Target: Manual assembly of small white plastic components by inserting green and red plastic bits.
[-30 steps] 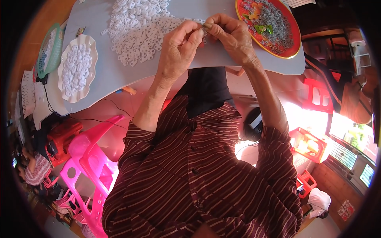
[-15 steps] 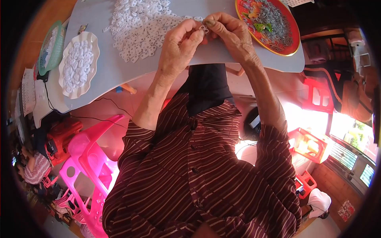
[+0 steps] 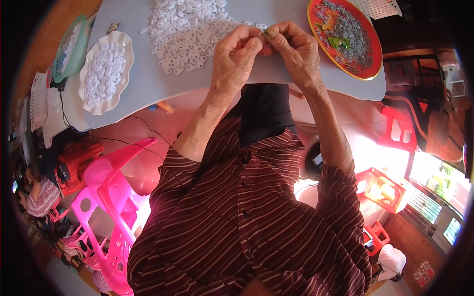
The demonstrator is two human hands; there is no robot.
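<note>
My left hand [image 3: 236, 55] is closed in a pinch, thumb against fingers, on a small white plastic piece that the fingertips mostly cover. Against it, fingertip to fingertip, my right hand [image 3: 297, 53] is pinched too; whatever lies between its thumb and forefinger is hidden. Both hands are above the near edge of the grey table [image 3: 143, 91]. Just left of and beyond them spreads a pile of small flat white plastic pieces [image 3: 185, 42] with holes. To the right, a red plate [image 3: 377, 58] with a gold rim holds many thin grey metal bits [image 3: 353, 37].
A scalloped white dish [image 3: 129, 56] of white pieces [image 3: 104, 74] stands at the table's left, beside a green basket [image 3: 75, 58]. A white perforated tray [image 3: 387, 7] is at the far right. Below left is a pink plastic chair [image 3: 106, 197]; red stools [image 3: 397, 128] stand right.
The view has shifted slightly, moving the table things right in the picture. The white piece, plainer before between the fingertips, is now mostly covered as the hands press closer.
</note>
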